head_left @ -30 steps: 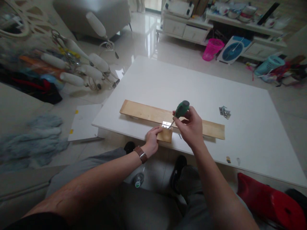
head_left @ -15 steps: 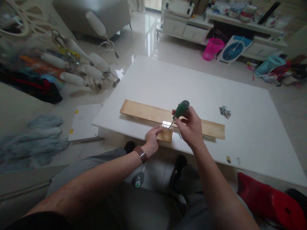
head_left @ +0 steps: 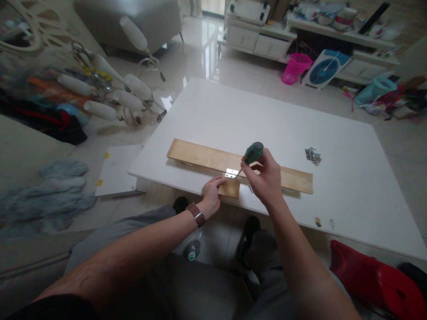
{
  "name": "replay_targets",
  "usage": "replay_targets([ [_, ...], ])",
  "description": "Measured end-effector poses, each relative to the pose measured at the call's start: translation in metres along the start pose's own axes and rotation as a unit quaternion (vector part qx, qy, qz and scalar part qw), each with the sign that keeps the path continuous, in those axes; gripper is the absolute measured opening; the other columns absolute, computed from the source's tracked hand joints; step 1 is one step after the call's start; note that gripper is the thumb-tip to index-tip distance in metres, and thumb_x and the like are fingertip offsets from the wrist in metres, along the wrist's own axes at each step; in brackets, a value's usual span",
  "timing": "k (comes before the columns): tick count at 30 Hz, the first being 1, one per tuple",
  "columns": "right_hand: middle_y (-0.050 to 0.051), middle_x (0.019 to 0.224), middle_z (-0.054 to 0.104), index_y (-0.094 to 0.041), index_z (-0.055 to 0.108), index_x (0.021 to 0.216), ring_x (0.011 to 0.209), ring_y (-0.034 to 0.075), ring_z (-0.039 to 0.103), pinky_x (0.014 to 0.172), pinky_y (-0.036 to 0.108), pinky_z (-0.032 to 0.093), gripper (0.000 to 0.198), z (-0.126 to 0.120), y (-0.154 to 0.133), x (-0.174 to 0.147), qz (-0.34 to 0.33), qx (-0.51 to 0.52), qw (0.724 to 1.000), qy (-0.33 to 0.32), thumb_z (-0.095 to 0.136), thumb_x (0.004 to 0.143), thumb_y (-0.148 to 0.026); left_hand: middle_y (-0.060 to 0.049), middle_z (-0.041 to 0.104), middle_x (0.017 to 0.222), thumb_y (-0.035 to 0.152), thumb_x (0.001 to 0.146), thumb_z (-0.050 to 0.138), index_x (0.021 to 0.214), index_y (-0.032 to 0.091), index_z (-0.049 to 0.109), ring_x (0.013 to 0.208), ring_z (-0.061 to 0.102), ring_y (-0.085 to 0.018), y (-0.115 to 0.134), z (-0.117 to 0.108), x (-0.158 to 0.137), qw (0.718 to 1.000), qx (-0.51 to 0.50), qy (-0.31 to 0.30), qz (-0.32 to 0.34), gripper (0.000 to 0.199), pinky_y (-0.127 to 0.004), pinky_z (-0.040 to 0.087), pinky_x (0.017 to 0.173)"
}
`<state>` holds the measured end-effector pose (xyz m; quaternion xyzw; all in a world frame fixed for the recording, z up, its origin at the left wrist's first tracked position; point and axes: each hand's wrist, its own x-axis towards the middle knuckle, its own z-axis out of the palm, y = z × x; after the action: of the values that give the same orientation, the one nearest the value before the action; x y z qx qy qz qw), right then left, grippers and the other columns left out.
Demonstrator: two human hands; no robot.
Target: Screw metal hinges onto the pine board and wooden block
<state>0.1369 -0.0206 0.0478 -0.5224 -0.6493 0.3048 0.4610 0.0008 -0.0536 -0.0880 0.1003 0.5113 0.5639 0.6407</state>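
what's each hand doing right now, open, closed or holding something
Left hand: closed on the small wooden block.
Right hand: closed around the green screwdriver, tip at the metal hinge.

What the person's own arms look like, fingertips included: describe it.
Left grip and right grip are both ungloved. A brown wrist strap with a silvery buckle circles the left wrist; a black sleeve shows higher on that arm. The right forearm shows no sleeve.

Plank (head_left: 203,154) across, seemingly open tabletop (head_left: 267,118) beyond
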Motion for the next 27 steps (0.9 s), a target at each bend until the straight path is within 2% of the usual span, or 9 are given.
replay_targets([
  [7, -0.001, 0.091, 0.074, -0.027, 0.062, 0.101, 0.083, 0.018, 0.072, 0.065, 0.030, 0.060, 0.025, 0.0001, 0.0034, 0.0007, 0.003, 0.006, 1.000, 0.011, 0.077, 0.081, -0.031, -0.004, 0.080, 0.094, 0.028, 0.057, 0.085, 0.081, 0.022, 0.083, 0.094, 0.067, -0.025, 0.0008, 0.0016, -0.0005, 1.000, -0.009, 0.011, -0.008, 0.025, -0.037, 0.051, 0.088],
  [11, -0.002, 0.088, 0.072, -0.028, 0.060, 0.100, 0.079, 0.018, 0.070, 0.062, 0.029, 0.059, 0.030, 0.0008, 0.0048, 0.0006, 0.014, -0.004, 1.000, 0.026, 0.081, 0.078, -0.033, -0.005, 0.080, 0.094, 0.030, 0.056, 0.086, 0.080, 0.022, 0.082, 0.095, 0.067, -0.026, 0.0016, 0.0023, -0.0004, 1.000, 0.001, 0.011, 0.002, 0.025, -0.038, 0.050, 0.092],
  [15, -0.002, 0.088, 0.073, -0.028, 0.059, 0.100, 0.079, 0.018, 0.071, 0.062, 0.029, 0.059, 0.030, 0.0014, 0.0037, 0.0008, 0.009, -0.017, 0.999, 0.026, 0.080, 0.079, -0.033, -0.005, 0.080, 0.098, 0.032, 0.058, 0.087, 0.083, 0.021, 0.082, 0.099, 0.068, -0.026, 0.0013, 0.0019, -0.0004, 1.000, 0.002, 0.001, 0.011, 0.028, -0.040, 0.049, 0.096],
  [27, -0.002, 0.083, 0.070, -0.028, 0.056, 0.095, 0.073, 0.017, 0.068, 0.060, 0.030, 0.057, 0.030, 0.0023, 0.0006, 0.0007, -0.003, -0.049, 0.998, 0.038, 0.080, 0.079, -0.035, -0.005, 0.081, 0.097, 0.029, 0.060, 0.084, 0.082, 0.022, 0.084, 0.098, 0.068, -0.026, 0.0001, 0.0007, 0.0002, 1.000, 0.003, 0.001, 0.009, 0.023, -0.037, 0.051, 0.093],
])
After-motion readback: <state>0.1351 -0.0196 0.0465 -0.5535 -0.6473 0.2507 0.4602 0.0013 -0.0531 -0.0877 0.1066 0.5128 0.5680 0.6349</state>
